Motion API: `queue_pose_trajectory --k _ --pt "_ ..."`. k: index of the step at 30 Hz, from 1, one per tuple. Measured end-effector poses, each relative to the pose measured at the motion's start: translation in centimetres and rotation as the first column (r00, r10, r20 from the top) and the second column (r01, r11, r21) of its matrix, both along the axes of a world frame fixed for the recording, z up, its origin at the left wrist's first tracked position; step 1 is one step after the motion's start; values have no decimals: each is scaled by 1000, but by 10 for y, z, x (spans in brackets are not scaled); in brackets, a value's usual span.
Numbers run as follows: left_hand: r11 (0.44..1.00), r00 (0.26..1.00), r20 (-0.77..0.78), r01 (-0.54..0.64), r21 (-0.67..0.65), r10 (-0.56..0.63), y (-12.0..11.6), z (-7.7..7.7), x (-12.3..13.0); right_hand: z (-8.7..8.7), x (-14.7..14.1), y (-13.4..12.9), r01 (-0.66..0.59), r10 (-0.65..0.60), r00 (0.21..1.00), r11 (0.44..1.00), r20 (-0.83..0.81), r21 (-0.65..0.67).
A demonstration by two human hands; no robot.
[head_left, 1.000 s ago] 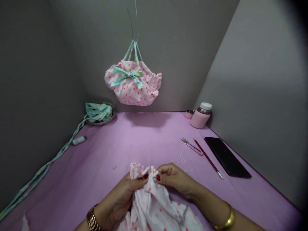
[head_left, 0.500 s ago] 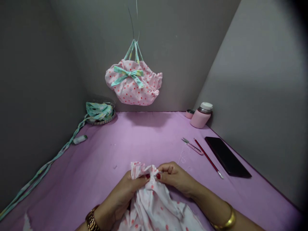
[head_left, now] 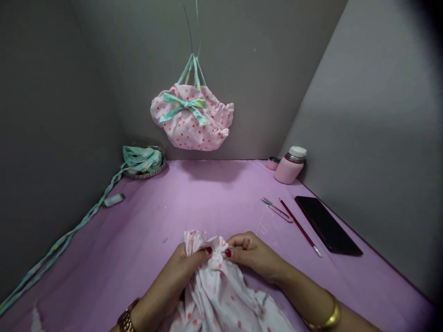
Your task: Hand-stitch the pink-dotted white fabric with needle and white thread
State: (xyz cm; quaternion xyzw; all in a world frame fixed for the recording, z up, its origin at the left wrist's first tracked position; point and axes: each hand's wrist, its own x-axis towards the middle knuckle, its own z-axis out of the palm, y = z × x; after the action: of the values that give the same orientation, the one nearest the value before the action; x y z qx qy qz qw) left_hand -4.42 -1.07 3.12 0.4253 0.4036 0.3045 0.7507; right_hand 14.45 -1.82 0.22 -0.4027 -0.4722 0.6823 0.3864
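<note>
A pale pink fabric with red dots (head_left: 224, 288) lies bunched in front of me, its upper edge gathered into small folds. My left hand (head_left: 185, 267) grips the gathered edge on the left, thumb on top and the other fingers hidden behind the cloth. On the right side of the gathers, my right hand (head_left: 251, 256) pinches the same edge between thumb and forefinger. Loose white thread (head_left: 263, 228) lies on the table just beyond my right hand. The lower part of the fabric drapes down out of view.
A dotted bag with a green bow (head_left: 192, 120) hangs at the back. Thread snips (head_left: 277, 210), a red pencil (head_left: 301, 228), a black phone-like slab (head_left: 327, 226) and a pink jar (head_left: 290, 168) stand or lie right. Green fabric strips (head_left: 141, 159) and a thread spool (head_left: 114, 200) are left.
My left hand has shifted slightly left along the gathered edge, so the gap between my thumbs is wider. My right hand has stayed nearly in place.
</note>
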Motion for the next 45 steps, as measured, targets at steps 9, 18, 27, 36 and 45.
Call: queue_pose_trajectory --k 9,18,27,36,45 --pt "999 997 -74 1 40 2 1 3 0 4 -1 2 -18 17 999 999 34 27" --pt "994 982 -185 -23 106 43 4 -8 1 2 0 1 -29 21 994 997 109 74" --pt "827 863 -462 102 552 202 5 -20 -3 0 -3 0 -32 -8 964 988 266 148" --pt "817 872 -453 118 565 187 5 -23 0 -1 -17 -5 13 -146 906 947 396 320" --pt "978 957 -276 -38 205 95 6 -19 1 -2 -11 -3 4 -114 923 958 368 285"
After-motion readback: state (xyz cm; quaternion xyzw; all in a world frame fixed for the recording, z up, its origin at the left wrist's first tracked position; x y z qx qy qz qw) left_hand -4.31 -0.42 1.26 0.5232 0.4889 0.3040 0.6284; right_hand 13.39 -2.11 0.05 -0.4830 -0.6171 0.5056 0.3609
